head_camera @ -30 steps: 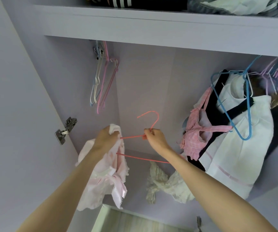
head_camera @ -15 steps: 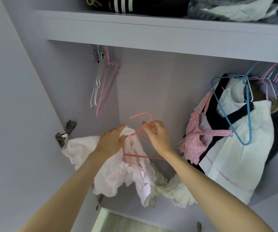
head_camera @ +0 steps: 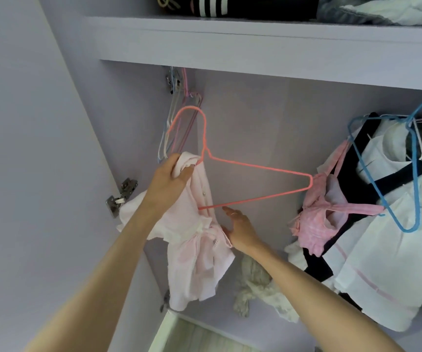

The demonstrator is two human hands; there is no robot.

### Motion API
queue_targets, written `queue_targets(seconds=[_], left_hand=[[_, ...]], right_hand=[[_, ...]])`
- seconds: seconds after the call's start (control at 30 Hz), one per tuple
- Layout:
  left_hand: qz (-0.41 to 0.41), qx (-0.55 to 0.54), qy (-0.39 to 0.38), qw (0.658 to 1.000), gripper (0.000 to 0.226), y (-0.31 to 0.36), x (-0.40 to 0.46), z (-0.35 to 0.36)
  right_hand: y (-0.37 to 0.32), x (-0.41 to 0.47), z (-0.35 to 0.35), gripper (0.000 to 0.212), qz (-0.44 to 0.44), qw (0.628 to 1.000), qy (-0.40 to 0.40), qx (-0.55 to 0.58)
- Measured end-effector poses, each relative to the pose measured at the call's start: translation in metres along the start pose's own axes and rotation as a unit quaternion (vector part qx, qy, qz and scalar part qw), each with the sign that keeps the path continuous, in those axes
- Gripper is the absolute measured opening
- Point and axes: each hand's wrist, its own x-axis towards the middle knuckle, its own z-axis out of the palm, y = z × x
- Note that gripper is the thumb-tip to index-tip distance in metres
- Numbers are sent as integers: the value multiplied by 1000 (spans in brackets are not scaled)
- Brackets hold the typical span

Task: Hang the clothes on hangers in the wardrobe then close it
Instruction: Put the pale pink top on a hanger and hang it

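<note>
Setting: home bedroom, inside of an open lilac wardrobe (head_camera: 268,128). Shelf (head_camera: 255,39) across the top carries folded clothes (head_camera: 243,7). Below the shelf, left: bunch of bare wire hangers (head_camera: 171,128). Below the shelf, right: hung garments (head_camera: 395,224). Door hinge (head_camera: 122,196) on the left wall under it.

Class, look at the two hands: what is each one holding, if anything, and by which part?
The left hand grips the pink garment at its top, by the hanger neck. The right hand holds nothing.
</note>
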Motion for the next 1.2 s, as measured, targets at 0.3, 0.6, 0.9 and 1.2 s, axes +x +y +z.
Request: queue_targets(seconds=[0.3, 0.6, 0.9, 1.2], left_hand=[[14, -67, 49, 996, 21, 22, 3, -43], [-6, 45, 51, 998, 8, -14, 9, -47], [-30, 323, 109, 940, 26, -15, 19, 17], [-11, 222, 66, 973, 28, 7, 24, 78]], right_hand=[[-48, 39, -15, 30, 1, 999, 14, -45], [17, 37, -95, 17, 155, 962, 133, 180], [31, 17, -150, 16, 112, 964, 185, 156], [-11, -19, -182, 27, -38, 984, 172, 40]])
